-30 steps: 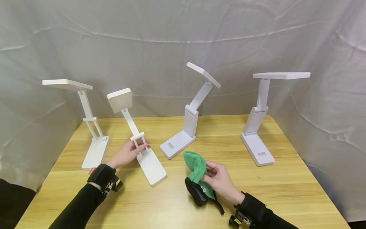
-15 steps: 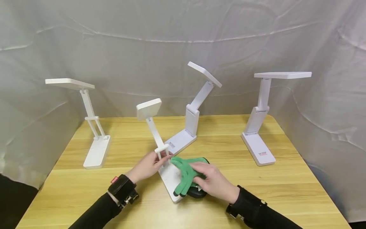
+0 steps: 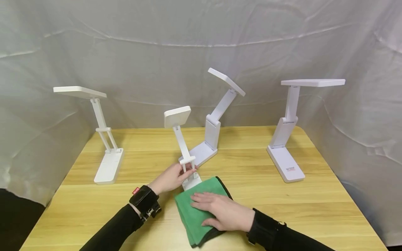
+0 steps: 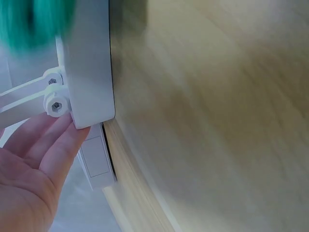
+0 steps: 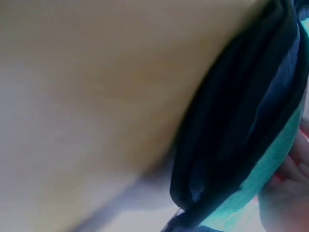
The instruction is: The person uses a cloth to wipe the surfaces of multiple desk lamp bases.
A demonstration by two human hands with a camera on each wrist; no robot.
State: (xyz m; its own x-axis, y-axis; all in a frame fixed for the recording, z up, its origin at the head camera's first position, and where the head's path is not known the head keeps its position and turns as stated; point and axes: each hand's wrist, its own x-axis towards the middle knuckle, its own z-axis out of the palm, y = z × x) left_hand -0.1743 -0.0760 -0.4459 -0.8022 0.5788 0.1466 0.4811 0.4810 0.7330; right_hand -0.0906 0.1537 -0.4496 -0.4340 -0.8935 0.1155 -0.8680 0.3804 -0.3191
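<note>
A white folding desk lamp (image 3: pixel 177 117) stands near the middle of the table, its panel tilted. My left hand (image 3: pixel 171 178) grips it low, around the twin struts where they meet the base. The left wrist view shows those fingers (image 4: pixel 60 150) against the rear end of the lamp base (image 4: pixel 89 67). A folded green cloth with black edging (image 3: pixel 191 216) covers most of that base. Flat on top of the cloth lies my right hand (image 3: pixel 223 212), fingers extended. In the blurred right wrist view, the cloth's dark edge (image 5: pixel 227 121) appears beside part of the hand.
A second white lamp (image 3: pixel 108 167) stands at the left and another (image 3: pixel 285 164) at the right. A third lamp (image 3: pixel 213 132) is just behind the held one, its base partly hidden. Behind the wooden table (image 3: pixel 282 223) hangs a grey curtain (image 3: pixel 150 76).
The held lamp has come rightward and nearer with my left hand. The bunched cloth moved from beside it onto its base and now lies spread, my right hand flattened from a pinch.
</note>
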